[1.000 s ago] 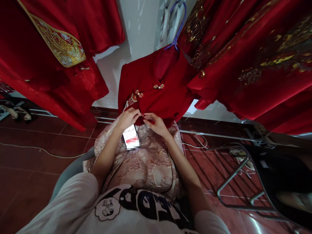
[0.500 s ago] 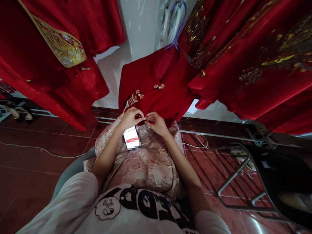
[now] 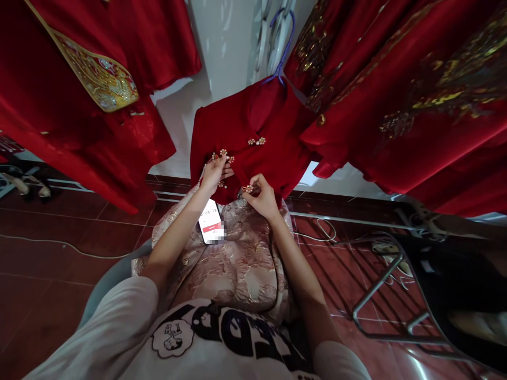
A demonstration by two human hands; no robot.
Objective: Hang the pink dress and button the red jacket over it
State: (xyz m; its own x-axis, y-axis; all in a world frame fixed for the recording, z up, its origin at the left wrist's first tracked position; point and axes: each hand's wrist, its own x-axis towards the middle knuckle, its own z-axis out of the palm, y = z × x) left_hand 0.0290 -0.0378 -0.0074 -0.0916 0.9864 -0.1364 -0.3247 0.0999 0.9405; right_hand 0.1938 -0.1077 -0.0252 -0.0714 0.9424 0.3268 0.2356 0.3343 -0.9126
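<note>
A dark red garment (image 3: 229, 126) hangs from a purple hanger (image 3: 283, 53), its lower part over my lap. My left hand (image 3: 215, 173) is at its left side, fingers reaching up to the beaded flower ornaments (image 3: 224, 153) there; whether it grips them is too small to tell. My right hand (image 3: 261, 196) pinches a small beaded flower clasp (image 3: 247, 188) near the garment's lower edge. Between the hands another small ornament (image 3: 222, 184) shows. Higher on the front sits a pearl and flower clasp (image 3: 256, 141). A phone (image 3: 210, 224) with a lit timer lies on the patterned pink cloth (image 3: 237, 264).
Red embroidered garments hang at the left (image 3: 119, 53) and right (image 3: 356, 105). At the right stands a black chair (image 3: 447, 285) with a metal frame. White cables (image 3: 325, 232) lie on the red tiled floor (image 3: 59, 301). Shoes (image 3: 29, 186) are at the far left.
My hands have come apart. The left has moved up to the ornaments on the garment's left side, while the right now shows a flower clasp at its fingertips. The view has shifted slightly.
</note>
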